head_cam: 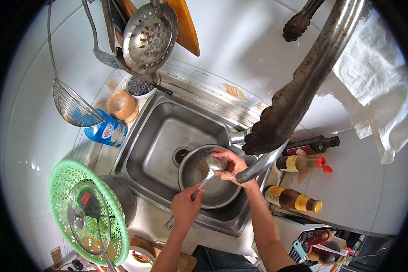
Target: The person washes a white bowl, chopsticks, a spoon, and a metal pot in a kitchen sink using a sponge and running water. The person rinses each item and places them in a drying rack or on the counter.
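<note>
My left hand [187, 205] grips the handle of a large metal spoon [209, 175], which slants up and to the right. At its other end, the fingers of my right hand [234, 166] close around the spoon's bowl. Whether those fingers also hold a scourer, I cannot tell. Both hands are over a round metal basin [217, 197], which stands in the right part of a stainless steel sink [156, 142]. The faucet spout [261, 168] passes above my right hand and wrist and hides part of them. Left of the basin, the sink drain [182, 155] shows.
Scalloped metal tongs [289, 88] hang close to the camera. A skimmer [149, 37] and a wire strainer [74, 105] hang upper left. A blue detergent bottle [107, 131], a wooden cup [120, 103] and a green colander [119, 217] flank the sink's left. Sauce bottles [292, 199] stand right.
</note>
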`<state>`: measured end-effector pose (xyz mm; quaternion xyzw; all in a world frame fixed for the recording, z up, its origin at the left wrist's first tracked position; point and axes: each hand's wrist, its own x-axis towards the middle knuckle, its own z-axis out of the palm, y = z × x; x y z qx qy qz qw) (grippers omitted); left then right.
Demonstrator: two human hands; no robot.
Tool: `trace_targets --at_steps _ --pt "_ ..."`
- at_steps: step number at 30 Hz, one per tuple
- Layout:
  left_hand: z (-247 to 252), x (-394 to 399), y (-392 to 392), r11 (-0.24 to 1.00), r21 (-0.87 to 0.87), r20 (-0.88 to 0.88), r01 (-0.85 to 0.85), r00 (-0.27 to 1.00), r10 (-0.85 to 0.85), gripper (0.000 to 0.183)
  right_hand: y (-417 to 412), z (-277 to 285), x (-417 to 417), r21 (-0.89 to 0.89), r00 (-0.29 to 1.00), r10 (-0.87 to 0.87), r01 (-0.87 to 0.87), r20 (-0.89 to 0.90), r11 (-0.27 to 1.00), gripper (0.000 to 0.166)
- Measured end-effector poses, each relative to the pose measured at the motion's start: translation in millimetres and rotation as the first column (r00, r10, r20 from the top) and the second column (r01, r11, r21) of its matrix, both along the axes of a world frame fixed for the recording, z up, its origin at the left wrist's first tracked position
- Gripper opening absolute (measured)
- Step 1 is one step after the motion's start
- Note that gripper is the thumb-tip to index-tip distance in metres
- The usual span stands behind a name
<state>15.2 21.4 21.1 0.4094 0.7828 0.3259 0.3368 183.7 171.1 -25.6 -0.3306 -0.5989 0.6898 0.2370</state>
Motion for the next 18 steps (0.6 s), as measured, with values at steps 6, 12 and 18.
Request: trace_targets --at_steps 6,12,18 --pt "2 -1 -2 1.0 -0.017 0.044 -0.012 0.999 0.013 0.029 7 3 16 -0.107 0.996 0.052 -0.059 -0.066 0.992 0.054" --pt "-5 6 0 0.999 0.04 0.019 -0.017 1.0 0.016 0.028 -1 8 0 0.182 0.987 -0.033 0.004 0.156 0.983 0.059" --pt "-2 4 2 0.993 0.12 -0.056 0.021 0.998 -0.015 0.027 3 0 19 -0.125 0.995 0.021 -0.032 -0.094 0.992 0.067"
